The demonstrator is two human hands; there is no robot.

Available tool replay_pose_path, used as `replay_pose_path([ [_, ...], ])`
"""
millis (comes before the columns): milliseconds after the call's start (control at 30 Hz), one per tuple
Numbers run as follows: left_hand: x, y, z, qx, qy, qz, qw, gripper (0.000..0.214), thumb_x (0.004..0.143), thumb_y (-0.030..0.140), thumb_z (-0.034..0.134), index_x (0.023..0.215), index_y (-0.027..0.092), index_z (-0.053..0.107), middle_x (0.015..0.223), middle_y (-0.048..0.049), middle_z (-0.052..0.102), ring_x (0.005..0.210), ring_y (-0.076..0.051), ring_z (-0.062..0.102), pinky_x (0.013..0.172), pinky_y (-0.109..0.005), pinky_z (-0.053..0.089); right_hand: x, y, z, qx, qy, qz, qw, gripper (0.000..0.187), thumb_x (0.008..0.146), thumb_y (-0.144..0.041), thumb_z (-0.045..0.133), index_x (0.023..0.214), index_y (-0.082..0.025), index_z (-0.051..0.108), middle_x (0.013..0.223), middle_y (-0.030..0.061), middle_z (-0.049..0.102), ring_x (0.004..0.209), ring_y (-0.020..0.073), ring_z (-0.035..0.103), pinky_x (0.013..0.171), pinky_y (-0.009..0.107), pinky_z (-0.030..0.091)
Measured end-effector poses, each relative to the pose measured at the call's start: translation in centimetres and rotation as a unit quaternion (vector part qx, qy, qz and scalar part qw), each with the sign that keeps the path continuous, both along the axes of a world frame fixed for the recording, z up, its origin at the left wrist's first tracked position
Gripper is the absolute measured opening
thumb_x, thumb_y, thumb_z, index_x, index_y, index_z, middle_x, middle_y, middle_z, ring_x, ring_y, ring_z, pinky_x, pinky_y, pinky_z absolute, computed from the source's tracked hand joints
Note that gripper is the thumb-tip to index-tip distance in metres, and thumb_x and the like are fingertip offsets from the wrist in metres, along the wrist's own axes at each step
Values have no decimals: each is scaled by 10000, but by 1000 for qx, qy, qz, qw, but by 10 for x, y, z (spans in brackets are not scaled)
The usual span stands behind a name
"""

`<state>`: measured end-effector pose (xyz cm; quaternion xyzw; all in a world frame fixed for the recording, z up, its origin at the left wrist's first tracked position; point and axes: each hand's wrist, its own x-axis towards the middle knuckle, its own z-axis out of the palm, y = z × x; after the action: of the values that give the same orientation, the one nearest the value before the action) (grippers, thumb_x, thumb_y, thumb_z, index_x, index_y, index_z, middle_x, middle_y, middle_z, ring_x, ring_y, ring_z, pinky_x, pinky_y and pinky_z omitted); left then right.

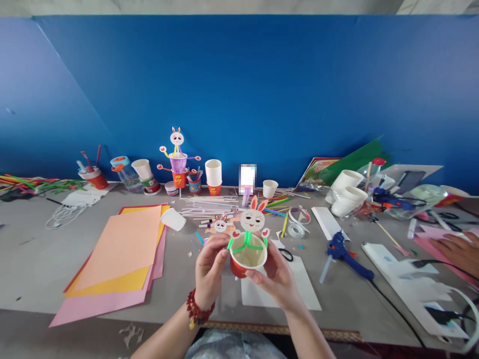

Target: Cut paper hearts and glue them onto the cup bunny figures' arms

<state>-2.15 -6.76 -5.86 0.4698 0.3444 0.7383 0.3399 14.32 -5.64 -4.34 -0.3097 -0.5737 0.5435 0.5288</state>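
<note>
Between my two hands is a red paper cup [238,268] with a white rim, tilted so its inside shows. A paper rabbit head [252,220] stands above it on green straws [247,240], with paper paws at the arm ends. My left hand [211,267] grips the cup's left side, its thumb and fingertips near the green arm. My right hand [275,276] wraps the right side, thumb on the front. Beneath the cup lies a white paper sheet [299,291]. Behind my left hand is a smaller rabbit cutout [220,225].
Coloured paper sheets [116,249] lie left, beside a tipped white cup [173,219]. A finished-looking rabbit cup figure [178,164] stands at the back. Right are a blue glue gun [348,257], a power strip [411,289] and another person's hand [458,254]. Straws [209,204] spread behind.
</note>
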Motion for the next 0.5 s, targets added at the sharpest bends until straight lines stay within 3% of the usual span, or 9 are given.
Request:
replay_pose_path([
  [100, -2, -2, 3, -12, -1, -20, 1000, 172, 901, 324, 659, 1024, 227, 732, 1036, -83, 687, 1043, -245, 620, 965, -392, 475, 2, 0, -3, 1, 3, 7, 1000, 689, 750, -340, 843, 1373, -271, 556, 1418, 125, 586, 1325, 329, 538, 1118, 501, 425],
  [500, -3, -6, 4, -1, -13, -38, 999, 116, 907, 259, 645, 998, 229, 711, 1052, -77, 656, 1062, -233, 597, 985, -392, 469, 1, -2, -3, 20, 1, 4, 1000, 682, 749, -334, 846, 1364, -273, 557, 1409, 130, 591, 1321, 324, 544, 1114, 495, 428],
])
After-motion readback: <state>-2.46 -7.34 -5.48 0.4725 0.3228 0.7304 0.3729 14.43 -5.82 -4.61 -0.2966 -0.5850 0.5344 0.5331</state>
